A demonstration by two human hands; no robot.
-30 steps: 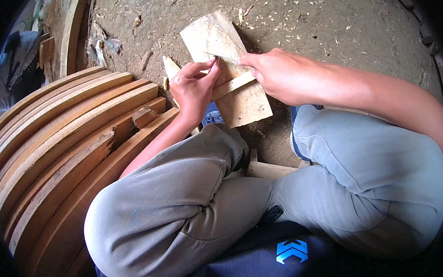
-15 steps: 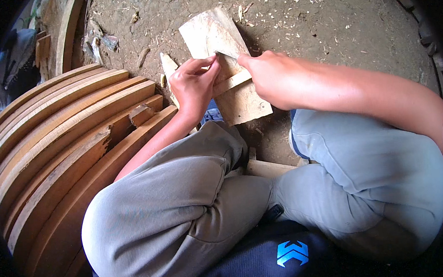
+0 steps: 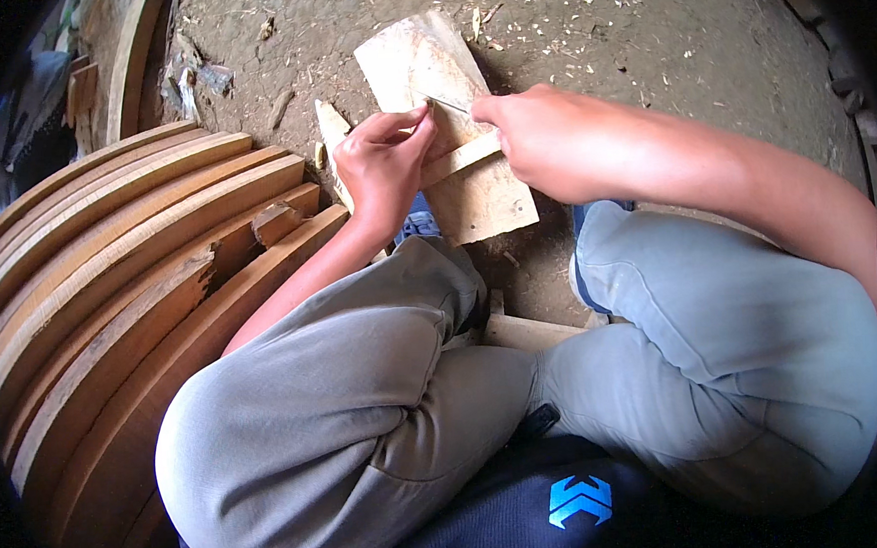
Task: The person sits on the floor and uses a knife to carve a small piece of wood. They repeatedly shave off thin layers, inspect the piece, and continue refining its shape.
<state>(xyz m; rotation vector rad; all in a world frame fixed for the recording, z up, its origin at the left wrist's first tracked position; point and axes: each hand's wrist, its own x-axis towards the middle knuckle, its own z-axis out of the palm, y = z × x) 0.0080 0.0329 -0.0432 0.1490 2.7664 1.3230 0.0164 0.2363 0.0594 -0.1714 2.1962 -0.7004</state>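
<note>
My right hand (image 3: pixel 555 139) is closed around one end of a thin metal tool (image 3: pixel 452 106), its handle hidden in the fist. The tool looks like a narrow blade or file and slants up to the left. At its far end, my left hand (image 3: pixel 383 158) is closed in a pinch; whatever the fingertips hold is too small to make out. Beneath both hands lies a pale wooden board (image 3: pixel 417 57), tilted toward the upper left. Across it runs a raised wooden strip (image 3: pixel 467 158), with the board's lower part (image 3: pixel 484 202) extending toward my feet.
Several curved planks (image 3: pixel 111 261) are stacked along the left. A pointed wood offcut (image 3: pixel 333 131) lies beside my left wrist. Chips are scattered over the dirt floor (image 3: pixel 645 45). My bent knees (image 3: pixel 297 410) flank the work, and a low wooden piece (image 3: pixel 531 332) lies between my legs.
My right hand has shifted slightly, and the metal tool now appears thinner, as if turned. My left hand stays nearly in place.
</note>
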